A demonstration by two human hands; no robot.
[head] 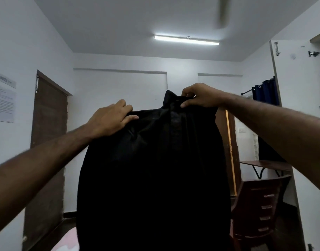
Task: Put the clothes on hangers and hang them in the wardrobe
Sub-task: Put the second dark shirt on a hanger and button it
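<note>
Hanging on the left wall is a white printed paper notice (pixel 3 104), and just right of it stands a closed dark brown wooden door (pixel 48 134). Both bare arms reach forward and up at about chest height, hands apart, each gripping the top edge of a large black cloth garment (pixel 153 174) held up in the air in the middle of the room. The left hand (pixel 112 119) curls its fingers over the garment's upper left edge, thumb pressed along the front. The right hand (pixel 199 96) sits higher, pinching a bunched part of the top edge near the collar-like peak. The garment hangs straight down from both hands and hides most of the far wall. Above, a lit white tube light (pixel 186 40) is fixed to the ceiling. Right of the garment stand a dark brown plastic chair (pixel 260 205) and a small wooden table (pixel 266 164). Farther right hang blue curtains (pixel 266 91), beside an open white wardrobe door (pixel 298 84).
</note>
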